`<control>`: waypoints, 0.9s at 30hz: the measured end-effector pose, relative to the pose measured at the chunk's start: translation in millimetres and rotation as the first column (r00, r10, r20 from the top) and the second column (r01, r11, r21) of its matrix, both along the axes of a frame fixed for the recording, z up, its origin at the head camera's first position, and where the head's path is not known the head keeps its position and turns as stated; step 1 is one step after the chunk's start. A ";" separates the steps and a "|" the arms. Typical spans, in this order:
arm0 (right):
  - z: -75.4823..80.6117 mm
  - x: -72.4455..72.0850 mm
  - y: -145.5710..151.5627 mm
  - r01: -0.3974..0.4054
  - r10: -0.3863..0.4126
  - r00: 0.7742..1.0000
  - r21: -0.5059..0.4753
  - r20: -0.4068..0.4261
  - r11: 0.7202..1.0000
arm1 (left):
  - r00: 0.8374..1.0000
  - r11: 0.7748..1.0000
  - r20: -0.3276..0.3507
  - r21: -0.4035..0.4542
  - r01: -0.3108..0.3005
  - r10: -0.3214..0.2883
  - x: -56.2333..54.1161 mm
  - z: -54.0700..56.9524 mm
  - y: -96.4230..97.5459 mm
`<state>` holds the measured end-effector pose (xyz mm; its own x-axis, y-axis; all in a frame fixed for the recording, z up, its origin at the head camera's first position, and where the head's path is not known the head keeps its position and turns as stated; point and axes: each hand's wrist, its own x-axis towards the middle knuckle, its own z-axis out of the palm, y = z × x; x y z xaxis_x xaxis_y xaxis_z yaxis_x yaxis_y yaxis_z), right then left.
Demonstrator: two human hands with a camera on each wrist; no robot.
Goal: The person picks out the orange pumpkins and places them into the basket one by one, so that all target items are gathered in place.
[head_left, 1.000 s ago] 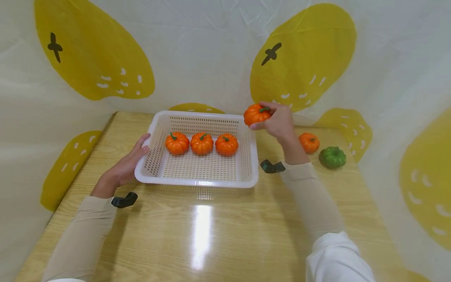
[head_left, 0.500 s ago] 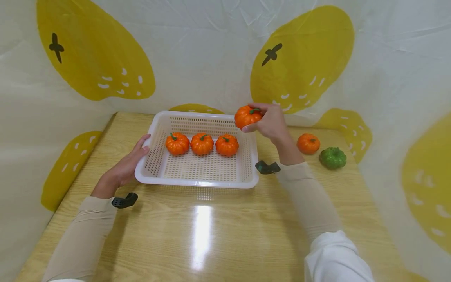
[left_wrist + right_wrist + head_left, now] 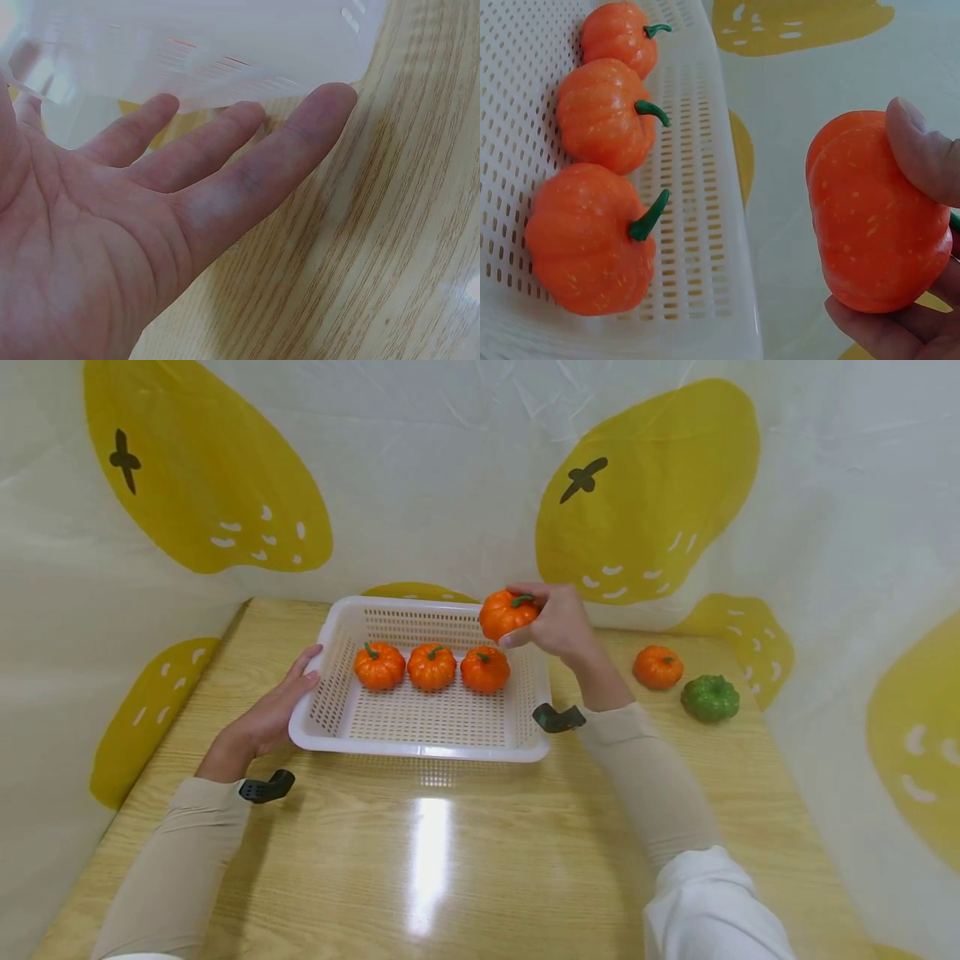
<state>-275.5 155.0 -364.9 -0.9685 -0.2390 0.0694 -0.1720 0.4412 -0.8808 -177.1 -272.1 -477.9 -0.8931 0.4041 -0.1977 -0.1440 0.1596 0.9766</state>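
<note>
Gripping an orange pumpkin, thumb and fingers curled round it — right hand raised near the back rim of the white basket. Left hand, fingers extended, touches the basket's left side. Three more pumpkins in a row inside. Wood-grain table, glossy; white sheet behind, yellow prints. Tabletop runs on before the basket — loose pumpkin and green pumpkin toward the right edge.

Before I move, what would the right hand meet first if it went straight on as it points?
Probably the patterned backdrop, seen beyond the right hand and its held pumpkin. The white basket's far rim lies close to that line; depth is unclear, so the pumpkin might graze it first.
</note>
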 end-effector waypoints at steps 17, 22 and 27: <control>-5.6 0.9 -23.5 -0.128 0.129 0.992 -0.007 0.015 0.992 | 1.000 1.000 0.005 0.018 0.011 -0.011 0.0 1.1 0.0; -7.4 0.7 -29.8 -0.168 0.168 0.986 0.009 -0.001 0.986 | 1.000 1.000 0.002 0.014 0.008 -0.008 0.0 0.5 -0.4; -7.8 -0.4 -35.8 -0.206 0.206 0.979 0.029 -0.003 0.978 | 1.000 1.000 0.012 0.018 0.001 -0.001 -0.4 -0.2 -0.1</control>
